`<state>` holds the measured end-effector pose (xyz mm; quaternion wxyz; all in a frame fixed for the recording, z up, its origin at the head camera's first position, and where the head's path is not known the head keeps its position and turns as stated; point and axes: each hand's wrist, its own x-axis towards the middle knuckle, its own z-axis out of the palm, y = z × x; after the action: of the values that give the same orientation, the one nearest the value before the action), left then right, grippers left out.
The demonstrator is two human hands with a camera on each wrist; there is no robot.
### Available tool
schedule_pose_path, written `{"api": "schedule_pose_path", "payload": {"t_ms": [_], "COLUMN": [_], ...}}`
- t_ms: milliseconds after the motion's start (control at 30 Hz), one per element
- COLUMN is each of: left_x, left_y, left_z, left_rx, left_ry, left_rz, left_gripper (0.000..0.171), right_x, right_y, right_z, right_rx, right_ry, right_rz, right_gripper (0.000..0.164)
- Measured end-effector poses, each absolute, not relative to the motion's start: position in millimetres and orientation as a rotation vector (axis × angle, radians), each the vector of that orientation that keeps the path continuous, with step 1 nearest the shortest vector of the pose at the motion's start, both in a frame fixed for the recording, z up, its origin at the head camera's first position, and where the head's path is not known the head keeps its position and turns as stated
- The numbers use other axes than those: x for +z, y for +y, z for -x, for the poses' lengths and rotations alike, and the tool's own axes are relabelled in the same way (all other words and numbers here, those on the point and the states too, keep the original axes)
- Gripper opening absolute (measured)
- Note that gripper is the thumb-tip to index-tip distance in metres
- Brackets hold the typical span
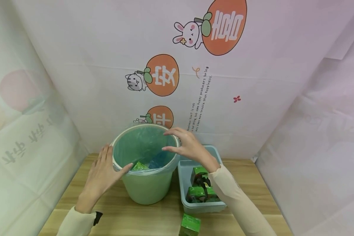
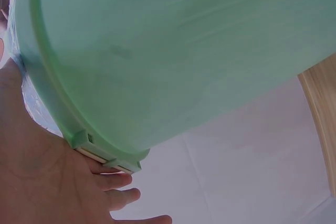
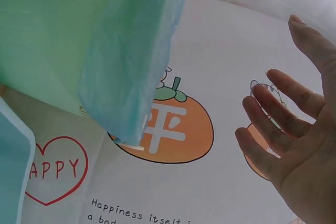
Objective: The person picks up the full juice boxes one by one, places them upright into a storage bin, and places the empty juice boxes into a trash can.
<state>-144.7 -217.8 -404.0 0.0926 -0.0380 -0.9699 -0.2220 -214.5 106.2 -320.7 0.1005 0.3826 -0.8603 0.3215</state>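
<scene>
A pale green bin [image 1: 147,188] stands upright, lined with a thin translucent bluish plastic bag [image 1: 168,166] folded over its rim. Down inside lie a bright green item [image 1: 140,166] and something blue, neither clear in kind. My left hand [image 1: 104,173] rests on the bin's left rim, fingers straight along the outside and thumb reaching over the front edge. Over the right rim hovers my right hand [image 1: 186,144], thumb and fingers spread with nothing between them. The right wrist view shows that hand [image 3: 294,129] apart from the bag.
Right of the bin, a light blue basket [image 1: 181,183] holds several green-topped boxes [image 1: 196,193], partly hidden by my right forearm. Another green box [image 1: 190,224] sits on the wooden table [image 1: 127,219] near its front edge. Printed white cloth [image 1: 239,124] walls the back and sides.
</scene>
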Motion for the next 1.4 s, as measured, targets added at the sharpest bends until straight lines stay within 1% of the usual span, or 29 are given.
{"api": "schedule_pose_path", "payload": {"t_ms": [267,600,900,1400], "left_x": [-406,-404,-405,-405], "left_y": [-219,-218,-218,-218], "left_z": [144,146,146,144], "left_rx": [-0.654,-0.644,-0.649,-0.649], "left_ry": [-2.883,-2.860,-2.860,-2.872], "left_rz": [0.119,0.135,0.136,0.144], "left_gripper": [0.118,0.119,0.118,0.118], "right_x": [-333,-347,-368,-402], "right_y": [117,135,151,159], "right_z": [203,183,162,132], "right_rx": [0.986,1.018,1.060,1.067], "right_ry": [-2.600,-2.605,-2.596,-2.674], "right_rz": [-1.115,-1.080,-1.063,-1.053], "right_gripper": [0.056,0.055,0.054,0.056]}}
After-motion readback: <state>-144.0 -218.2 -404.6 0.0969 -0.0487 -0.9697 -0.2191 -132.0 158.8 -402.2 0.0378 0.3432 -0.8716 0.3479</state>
